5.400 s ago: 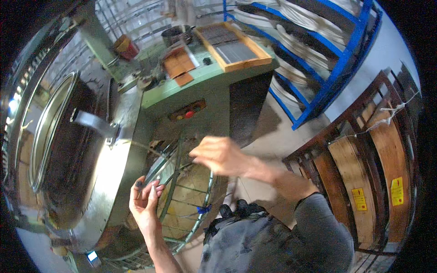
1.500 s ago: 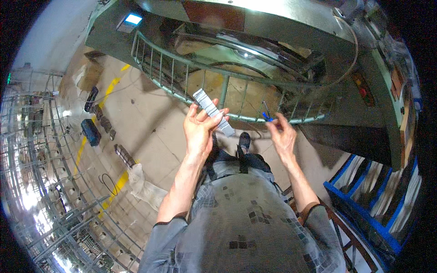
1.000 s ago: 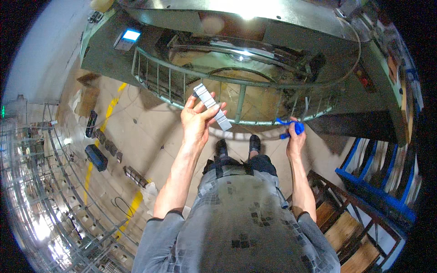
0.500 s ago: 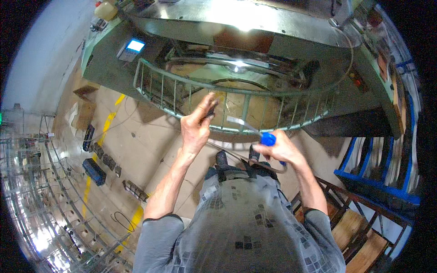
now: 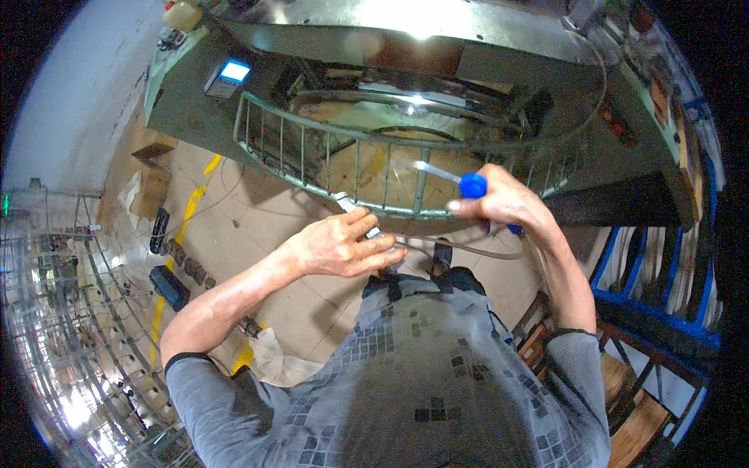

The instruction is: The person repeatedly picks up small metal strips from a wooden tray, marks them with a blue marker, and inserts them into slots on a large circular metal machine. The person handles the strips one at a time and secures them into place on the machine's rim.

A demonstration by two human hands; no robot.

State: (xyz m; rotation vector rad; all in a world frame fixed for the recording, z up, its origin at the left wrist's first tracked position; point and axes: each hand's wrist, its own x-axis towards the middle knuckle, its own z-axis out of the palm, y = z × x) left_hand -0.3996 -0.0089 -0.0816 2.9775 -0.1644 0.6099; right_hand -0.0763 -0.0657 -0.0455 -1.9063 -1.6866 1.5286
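Note:
My left hand [image 5: 339,243] is in front of the curved green railing, its fingers closed around a small whitish strip-like piece [image 5: 344,203]. One end of the piece sticks out above the fingers; the rest is mostly covered. Farther right and slightly higher, my right hand [image 5: 503,201] grips a blue air blow gun [image 5: 473,186]. Its thin pale nozzle points left, toward the railing, blurred at the tip. A brownish hose [image 5: 468,251] hangs below the blow gun and curves away left beneath my hands. The green railing [image 5: 421,187] stands just beyond both hands.
Behind the railing is a large dark green machine [image 5: 191,109] with a small lit display [image 5: 234,72]. Cardboard boxes [image 5: 148,191], a blue bin [image 5: 169,287] and a yellow floor line [image 5: 187,210] lie left, beside wire racks [image 5: 70,327]. A blue rack [image 5: 663,312] stands right.
My left hand has moved lower and turned sideways, now showing the whitish piece in it. My right hand has moved up and right with the blow gun, its nozzle swinging higher.

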